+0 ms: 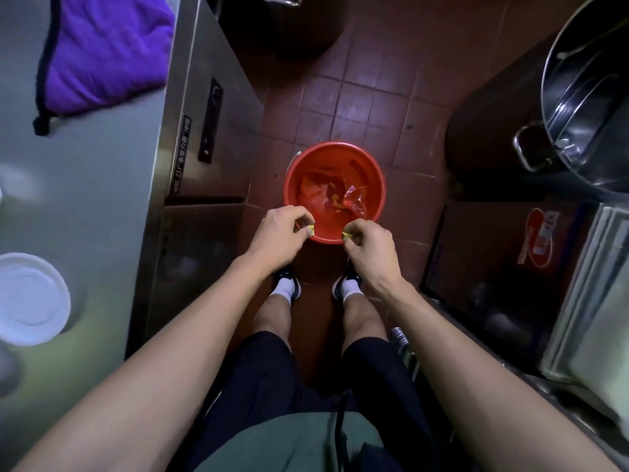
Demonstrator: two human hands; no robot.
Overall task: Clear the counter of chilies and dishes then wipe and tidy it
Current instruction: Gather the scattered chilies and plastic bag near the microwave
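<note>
While the red bucket (335,192) sat on the floor, the left hand (279,233) and right hand (369,241) each pinched a small yellow scrap (310,229) over its near rim; light, soft, probably slippery, best held by fingertips.

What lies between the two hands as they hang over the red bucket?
Nothing bridges them in the head view: between the left hand and right hand, each pinching a yellow scrap, only the red bucket rim shows below.
</note>
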